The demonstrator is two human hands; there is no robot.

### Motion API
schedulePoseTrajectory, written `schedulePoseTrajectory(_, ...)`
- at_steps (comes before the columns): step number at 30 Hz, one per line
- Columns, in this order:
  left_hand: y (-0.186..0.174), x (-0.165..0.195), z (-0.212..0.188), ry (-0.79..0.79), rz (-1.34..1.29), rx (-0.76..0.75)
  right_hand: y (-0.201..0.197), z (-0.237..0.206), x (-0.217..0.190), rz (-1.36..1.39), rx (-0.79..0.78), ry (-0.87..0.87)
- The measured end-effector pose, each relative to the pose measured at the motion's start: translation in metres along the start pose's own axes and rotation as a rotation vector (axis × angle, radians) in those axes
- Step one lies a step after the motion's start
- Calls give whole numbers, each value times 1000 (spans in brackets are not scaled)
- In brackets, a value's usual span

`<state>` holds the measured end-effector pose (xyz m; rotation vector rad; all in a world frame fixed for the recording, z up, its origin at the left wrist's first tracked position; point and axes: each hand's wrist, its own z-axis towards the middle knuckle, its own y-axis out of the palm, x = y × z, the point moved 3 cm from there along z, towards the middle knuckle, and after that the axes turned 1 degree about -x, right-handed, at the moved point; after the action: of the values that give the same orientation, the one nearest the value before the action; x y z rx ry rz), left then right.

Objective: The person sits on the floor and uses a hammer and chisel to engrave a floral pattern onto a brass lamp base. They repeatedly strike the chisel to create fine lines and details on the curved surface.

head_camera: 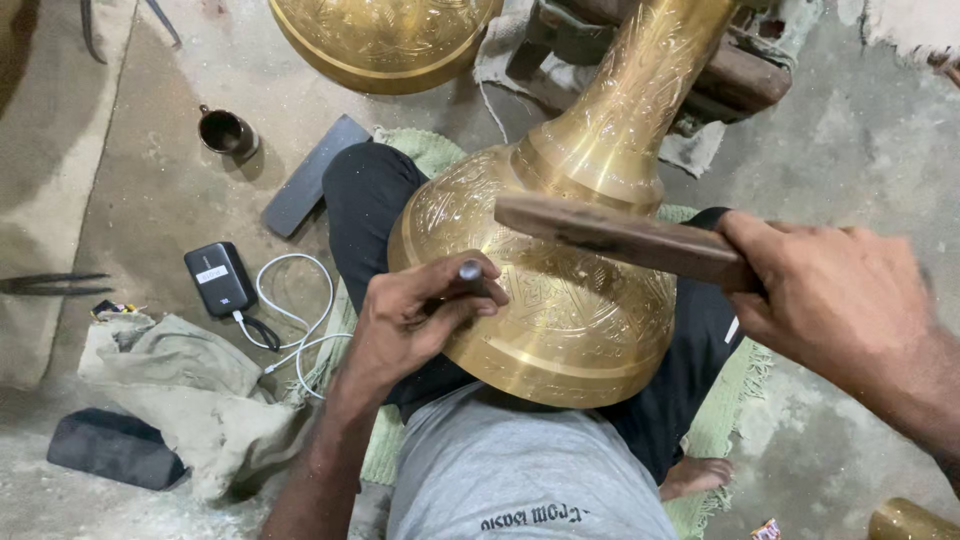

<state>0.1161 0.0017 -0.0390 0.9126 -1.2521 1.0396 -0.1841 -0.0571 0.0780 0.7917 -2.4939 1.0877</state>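
A: Cup [227, 131], small and dark, stands on the floor at the upper left. I cannot tell if something is inside; it looks only dark.

B: And the big vessel?

A: The brass vase [560, 270] lies tilted across the person's lap, wide body toward the person, narrow neck pointing up and away. Its surface carries engraved patterns. A second brass bowl [383, 40] is at the top edge, well apart.

B: Where is the tool relative to the fingers?

A: The left hand [420, 315] has its fingers closed around a thin metal chisel [471, 271]. The round end of it shows just above the thumb, and the hand rests on the vase body.

B: And the other hand?

A: The right hand [830, 290] grips a wooden mallet [620, 237] by one end, fingers wrapped tight. The wood reaches leftward over the vase shoulder, just above the chisel, not touching it.

B: Other things?

A: A black power bank [220, 278] with a white cable [295, 320] lies on the floor, beside a crumpled cloth [190, 390].
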Motion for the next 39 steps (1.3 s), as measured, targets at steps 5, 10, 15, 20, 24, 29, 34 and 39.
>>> schedulePoseTrajectory(5,0,-11,-2,-43,58,6,-23,-3,-7,591,121,-129)
schedulePoseTrajectory(10,-3,-14,-4,-17,37,2,-37,-16,-10,546,425,-218)
schedulePoseTrajectory(15,-3,-19,0,-64,3,-45,-41,-21,-12,412,529,-202)
schedulePoseTrajectory(20,5,-4,-3,13,-61,-15,-27,-15,-14,85,441,-77)
schedulePoseTrajectory(24,13,7,-6,-3,56,1,-9,-3,-5,100,315,-33)
schedulePoseTrajectory(29,9,1,3,72,44,-37,-9,-6,-5,1140,367,-485)
schedulePoseTrajectory(34,7,-8,0,-6,45,-61,-21,-13,-2,1063,343,-596)
schedulePoseTrajectory(39,3,-11,0,49,32,-86,-6,-22,4,300,167,-119)
